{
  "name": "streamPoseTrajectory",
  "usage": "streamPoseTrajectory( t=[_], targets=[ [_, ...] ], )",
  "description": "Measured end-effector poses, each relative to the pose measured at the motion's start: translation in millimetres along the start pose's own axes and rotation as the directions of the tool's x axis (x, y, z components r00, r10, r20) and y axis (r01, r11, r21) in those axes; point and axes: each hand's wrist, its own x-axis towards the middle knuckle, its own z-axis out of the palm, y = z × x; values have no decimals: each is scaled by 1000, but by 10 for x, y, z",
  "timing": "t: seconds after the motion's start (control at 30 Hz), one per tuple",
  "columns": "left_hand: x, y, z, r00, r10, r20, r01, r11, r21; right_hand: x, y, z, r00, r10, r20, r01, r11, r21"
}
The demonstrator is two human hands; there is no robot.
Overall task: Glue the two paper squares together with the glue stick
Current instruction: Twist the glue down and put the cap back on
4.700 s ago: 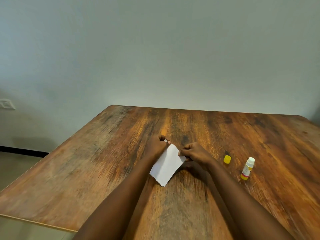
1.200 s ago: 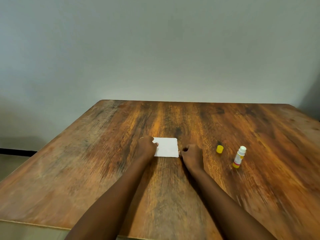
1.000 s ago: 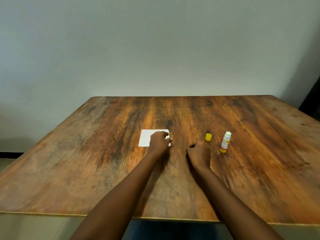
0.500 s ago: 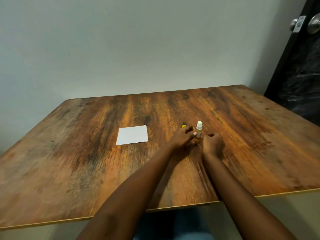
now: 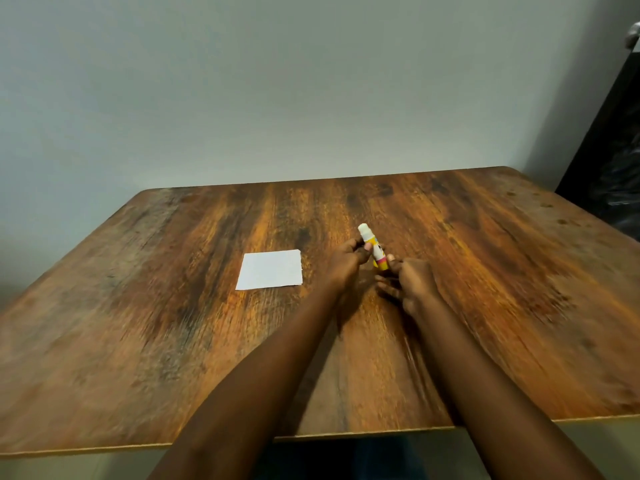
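Note:
The white paper square [image 5: 270, 270] lies flat on the wooden table [image 5: 173, 323], left of my hands; I see one sheet outline only. The glue stick [image 5: 373, 247], white-tipped with a yellow and pink base, is lifted off the table and tilted, its uncapped tip pointing up and left. My right hand [image 5: 410, 284] pinches its base. My left hand [image 5: 346, 261] has curled fingers, and its thumb and forefinger close on the stick's upper part. The yellow cap is not visible; my left hand may hide it.
A pale wall stands behind the table's far edge. A dark door [image 5: 609, 161] with a metal knob is at the far right. The table's front edge [image 5: 346, 436] runs just below my forearms.
Both hands left the paper and moved right to the glue stick. The stick, standing upright half a second ago, is now lifted and tilted between my hands. The yellow cap has gone out of sight.

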Motion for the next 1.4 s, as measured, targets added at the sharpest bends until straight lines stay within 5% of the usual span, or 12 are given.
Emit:
streamPoseTrajectory(
  t=[0.27, 0.5, 0.57, 0.6, 0.67, 0.7, 0.87, 0.97, 1.07, 1.17, 1.27, 1.4],
  targets=[
    [-69, 182, -707, 997, -20, -74, 6, 983, -184, -147, -33, 715, 947, 119, 298, -235, 888, 395],
    [-9, 319, -1156, 971, -58, -234, -11, 958, -287, -240, 126, 1190, 955, -219, 200, 177, 962, 209],
    [7, 373, -1225, 965, -64, -254, -10, 960, -281, -228, 169, 1261, 795, -594, 120, 606, 776, -176],
    [17, 400, -1244, 961, -56, -270, -16, 966, -257, -232, 193, 1302, 596, -791, 140, 783, 532, -323],
    [43, 454, -1261, 956, -24, -294, -40, 977, -210, -218, 227, 1382, 263, -945, 196, 871, 145, -470],
    [52, 482, -1278, 955, -12, -297, -53, 976, -211, -225, 209, 1420, 246, -952, 184, 871, 134, -472],
    [23, 619, -1438, 957, 17, -289, -75, 979, -190, -267, -24, 1495, 842, -424, 335, 419, 903, 91],
    [0, 642, -1482, 963, 29, -266, -77, 982, -172, -244, -129, 1488, 801, -8, 599, -278, 881, 383],
    [-18, 662, -1493, 960, 23, -280, -71, 984, -162, -198, -197, 1449, 720, 137, 681, -550, 711, 439],
    [-4, 648, -1494, 944, 17, -331, -56, 993, -109, -170, -168, 1470, 808, 77, 585, -374, 834, 406],
    [22, 572, -1464, 922, -9, -387, -33, 994, -102, -159, -82, 1516, 946, -143, 291, 128, 989, 70],
    [55, 555, -1388, 921, -26, -389, -24, 992, -123, -234, 64, 1584, 707, -692, 146, 652, 557, -514]
  ],
)
